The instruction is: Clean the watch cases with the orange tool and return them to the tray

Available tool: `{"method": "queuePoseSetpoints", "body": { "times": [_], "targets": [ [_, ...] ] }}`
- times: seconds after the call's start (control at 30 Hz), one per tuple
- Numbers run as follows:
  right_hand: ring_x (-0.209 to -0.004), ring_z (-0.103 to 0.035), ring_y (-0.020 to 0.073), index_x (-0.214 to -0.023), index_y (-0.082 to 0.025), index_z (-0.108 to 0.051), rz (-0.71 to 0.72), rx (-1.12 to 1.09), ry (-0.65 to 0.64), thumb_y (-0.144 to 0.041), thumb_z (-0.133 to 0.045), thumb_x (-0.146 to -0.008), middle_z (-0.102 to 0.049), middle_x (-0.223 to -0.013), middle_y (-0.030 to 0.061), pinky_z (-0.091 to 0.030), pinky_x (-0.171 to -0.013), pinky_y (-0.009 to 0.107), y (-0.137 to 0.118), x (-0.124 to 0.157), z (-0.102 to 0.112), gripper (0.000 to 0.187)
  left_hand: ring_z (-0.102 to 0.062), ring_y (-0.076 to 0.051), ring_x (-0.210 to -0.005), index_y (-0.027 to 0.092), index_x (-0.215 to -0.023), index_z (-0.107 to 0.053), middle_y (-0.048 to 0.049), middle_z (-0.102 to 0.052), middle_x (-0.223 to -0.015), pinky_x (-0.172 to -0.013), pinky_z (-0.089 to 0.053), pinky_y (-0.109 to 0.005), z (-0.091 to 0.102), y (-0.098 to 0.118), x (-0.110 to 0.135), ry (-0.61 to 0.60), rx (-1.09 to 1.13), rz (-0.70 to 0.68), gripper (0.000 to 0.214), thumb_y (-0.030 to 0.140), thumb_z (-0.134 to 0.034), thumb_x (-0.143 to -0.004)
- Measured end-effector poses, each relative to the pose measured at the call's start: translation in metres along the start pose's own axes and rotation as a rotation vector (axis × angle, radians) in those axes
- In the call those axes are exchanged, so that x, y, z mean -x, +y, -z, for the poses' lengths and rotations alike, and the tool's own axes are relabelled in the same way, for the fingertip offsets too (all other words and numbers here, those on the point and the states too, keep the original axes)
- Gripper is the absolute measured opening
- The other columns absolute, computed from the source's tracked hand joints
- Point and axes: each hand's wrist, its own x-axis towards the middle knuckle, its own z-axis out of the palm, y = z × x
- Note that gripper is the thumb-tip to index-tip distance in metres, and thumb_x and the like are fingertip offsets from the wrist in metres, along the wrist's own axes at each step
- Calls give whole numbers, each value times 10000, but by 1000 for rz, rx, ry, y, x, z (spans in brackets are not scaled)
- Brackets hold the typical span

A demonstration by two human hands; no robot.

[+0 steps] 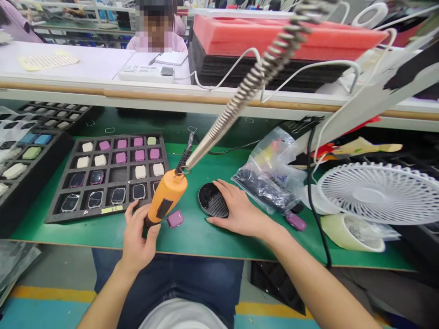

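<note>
My left hand (137,237) is wrapped round the lower end of an orange electric screwdriver (167,195) that hangs from a coiled cable (264,73). Beside the tool's tip a small purple case (175,219) lies on the green mat (206,233). My right hand (236,208) rests flat, fingers spread, on the edge of a round black dish (211,199) full of tiny dark parts. A black foam tray (109,176) with purple and cream cases and several watch bodies sits left of the tool.
A plastic bag (270,171) of parts and a second purple case (296,222) lie right of my hand. A white fan (380,192) and tape roll (350,233) stand at the right. More trays (24,160) are at left. A person sits beyond the shelf.
</note>
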Motion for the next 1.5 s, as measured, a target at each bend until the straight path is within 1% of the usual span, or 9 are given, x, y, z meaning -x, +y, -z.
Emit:
{"method": "queuePoseSetpoints", "body": {
  "times": [0.07, 0.17, 0.33, 0.43, 0.6, 0.8, 1.13, 1.33, 1.5],
  "targets": [
    [-1550, -481, 389, -1628, -272, -462, -22, 4, 35, -612, -708, -974, -465, -1699, 153, -450, -1259, 694, 1, -1, -1, 777, -630, -308, -1355, 244, -1294, -653, -89, -790, -1197, -1288, -378, -622, 0, -1, 0, -13, 1, -10, 286, 437, -507, -1143],
    [-1521, -513, 365, -1603, -266, -493, 17, -19, 53, -603, -701, -983, -504, -1668, 145, -463, -1255, 669, 2, -3, -4, 736, -634, -315, -1360, 246, -1247, -646, -82, -796, -1118, -1281, -395, -638, -1, -2, 1, -16, -4, -14, 270, 439, -487, -1146],
    [-1516, -518, 365, -1582, -256, -515, 64, -44, 89, -613, -705, -977, -523, -1651, 145, -452, -1260, 678, 5, -6, -4, 729, -673, -312, -1296, 237, -1225, -639, -96, -788, -1131, -1266, -424, -646, -1, -4, 2, -14, -28, 1, 313, 464, -434, -1155],
    [-1511, -526, 361, -1586, -255, -512, 82, -46, 81, -622, -700, -977, -526, -1651, 145, -461, -1254, 671, 2, -3, -3, 735, -682, -301, -1259, 245, -1213, -634, -83, -787, -1109, -1282, -401, -649, -1, -4, 2, -17, -28, -3, 294, 458, -441, -1154],
    [-1499, -534, 357, -1588, -258, -510, 72, -36, 73, -636, -690, -978, -532, -1645, 145, -462, -1252, 667, -7, 5, -5, 740, -656, -305, -1271, 245, -1205, -638, -79, -779, -1086, -1283, -384, -650, -2, -7, 4, -25, -25, -13, 260, 433, -470, -1143],
    [-1512, -521, 362, -1591, -262, -506, 85, -49, 58, -643, -690, -974, -521, -1656, 145, -458, -1255, 667, -10, 5, -4, 748, -696, -269, -1134, 241, -1232, -631, -66, -772, -1094, -1297, -354, -637, -2, -6, 4, -42, -37, -24, 246, 393, -458, -1144],
    [-1551, -480, 385, -1642, -272, -442, 100, -76, 46, -677, -686, -960, -465, -1704, 157, -439, -1267, 684, -14, 12, -8, 829, -714, -280, -1126, 247, -1223, -630, -82, -763, -1112, -1290, -383, -609, -3, -4, 4, -35, -69, -49, 244, 395, -453, -1143],
    [-1498, -533, 357, -1571, -256, -528, 106, -56, 115, -623, -692, -981, -532, -1641, 144, -469, -1247, 666, -3, -5, -10, 714, -712, -269, -1101, 255, -1234, -604, -65, -756, -1098, -1297, -368, -594, -3, -4, 4, -50, -73, -62, 206, 368, -460, -1140],
    [-1476, -556, 348, -1552, -250, -547, 91, -34, 125, -606, -696, -986, -555, -1620, 141, -491, -1230, 655, 1, -1, -6, 685, -684, -270, -1151, 253, -1239, -609, -67, -752, -1113, -1300, -357, -597, -2, -6, 4, -45, -66, -67, 197, 348, -471, -1136]
  ]
}}
